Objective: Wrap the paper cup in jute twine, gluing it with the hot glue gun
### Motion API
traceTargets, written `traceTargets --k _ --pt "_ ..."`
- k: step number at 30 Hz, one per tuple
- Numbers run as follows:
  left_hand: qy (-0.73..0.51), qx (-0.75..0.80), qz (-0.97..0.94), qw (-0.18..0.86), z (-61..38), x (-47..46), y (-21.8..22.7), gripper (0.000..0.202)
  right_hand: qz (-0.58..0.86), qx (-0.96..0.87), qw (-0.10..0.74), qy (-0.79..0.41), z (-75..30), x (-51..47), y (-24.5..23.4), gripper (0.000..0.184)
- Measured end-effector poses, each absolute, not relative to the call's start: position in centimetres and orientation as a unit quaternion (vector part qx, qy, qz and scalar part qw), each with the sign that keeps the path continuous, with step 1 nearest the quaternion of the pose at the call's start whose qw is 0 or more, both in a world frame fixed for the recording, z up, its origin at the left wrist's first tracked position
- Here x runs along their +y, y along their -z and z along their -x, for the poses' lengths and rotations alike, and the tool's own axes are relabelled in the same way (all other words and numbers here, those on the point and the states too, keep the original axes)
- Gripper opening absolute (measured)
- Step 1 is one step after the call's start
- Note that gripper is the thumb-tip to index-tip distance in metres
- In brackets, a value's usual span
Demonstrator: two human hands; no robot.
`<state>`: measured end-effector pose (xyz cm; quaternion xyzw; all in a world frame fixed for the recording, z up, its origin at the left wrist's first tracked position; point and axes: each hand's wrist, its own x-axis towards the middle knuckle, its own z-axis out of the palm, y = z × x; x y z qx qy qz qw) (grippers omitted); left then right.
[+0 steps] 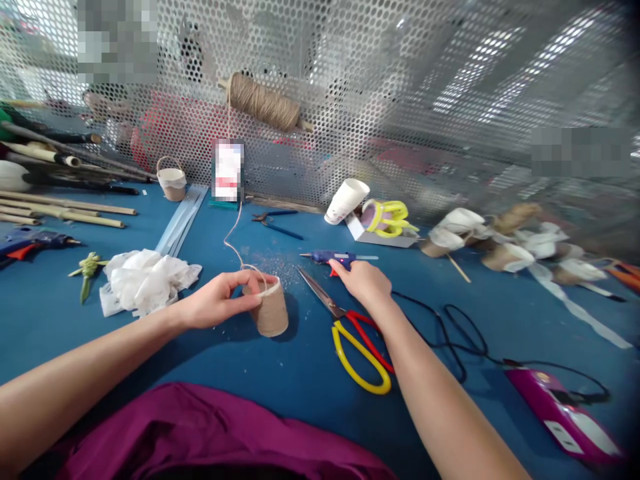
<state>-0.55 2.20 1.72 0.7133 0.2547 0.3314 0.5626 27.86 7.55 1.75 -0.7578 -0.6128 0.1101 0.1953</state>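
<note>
With our left grip (220, 301), we pinch the twine-wrapped cup (273, 313) by its rim; our right grip (366, 281) clasps the blue glue gun (324, 256).

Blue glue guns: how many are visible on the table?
2: one glue gun at the right hand, a second glue gun at the picture's left edge, partly cut off.

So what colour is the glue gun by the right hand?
The glue gun is blue, its trigger red; head view.

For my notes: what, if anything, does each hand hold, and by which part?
The left hand holds the brown cup by its rim. The right hand touches the blue glue gun near its trigger; a grip cannot be told.
</note>
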Motion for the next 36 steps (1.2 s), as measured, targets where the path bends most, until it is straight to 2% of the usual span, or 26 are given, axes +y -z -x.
traceTargets --k 3,5,9,11,14,18,21,26,36 --pt "-0.324 0.260 -0.721 0.554 0.5 2.1 -1.8 0.017 0.736 -0.646 0.191 -0.067 -25.6 6.3 -3.7 0.027" --pt "-0.316 0.266 -0.723 0.554 0.4 2.0 -1.9 0.018 0.685 -0.697 0.192 -0.089 -23.3 5.2 -5.1 0.028" --pt "-0.303 0.278 -0.726 0.550 0.3 1.8 -1.9 0.019 0.504 -0.804 0.191 -0.252 -18.6 3.7 -6.9 0.045" --pt "-0.296 0.292 -0.731 0.541 0.2 1.8 -1.8 0.019 0.457 -0.816 0.183 -0.303 -17.0 3.6 -7.2 0.043" --pt "-0.294 0.303 -0.727 0.541 0.2 1.8 -1.8 0.019 0.459 -0.796 0.184 -0.349 -16.0 3.7 -7.2 0.031" --pt "-0.305 0.282 -0.680 0.603 0.2 1.8 -1.9 0.021 0.473 -0.755 0.271 -0.365 -17.1 3.3 -7.3 0.019" --pt "-0.317 0.265 -0.635 0.653 0.2 1.8 -1.9 0.023 0.501 -0.735 0.320 -0.325 -18.7 2.5 -7.3 0.018" --pt "-0.324 0.259 -0.586 0.696 0.1 1.8 -1.8 0.023 0.525 -0.677 0.370 -0.360 -20.7 1.4 -6.6 0.016" --pt "-0.314 0.247 -0.548 0.735 0.0 1.4 -2.5 0.021 0.539 -0.609 0.403 -0.420 -21.5 0.7 -4.5 0.021"
